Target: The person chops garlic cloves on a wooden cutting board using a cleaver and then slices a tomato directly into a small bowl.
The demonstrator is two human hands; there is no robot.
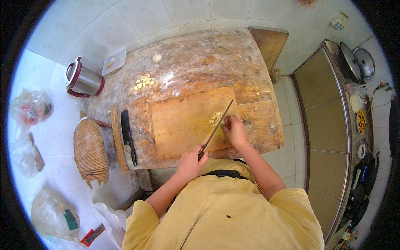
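Observation:
My left hand (190, 164) grips the black handle of a kitchen knife (215, 131). Its blade is seen almost edge-on and slants up to the right over a wooden cutting board (178, 125). Chopped garlic pieces (215, 118) lie in a small heap on the board, just left of the blade. On the blade's other side is my right hand (234, 131), fingers bent down at the board close to the knife. Whether something is between those fingertips is hidden. Farther back on the floury wooden table (203, 43) lie several peeled garlic cloves (144, 82) and a whole garlic bulb (157, 57).
Left of the board lie a black cleaver (128, 137) and a bundle of thin sticks (118, 140). Beyond them are a ridged woven piece (90, 150), a steel pot with maroon trim (86, 78) and a plastic tray (114, 61). A counter (351, 125) with pans runs along the right.

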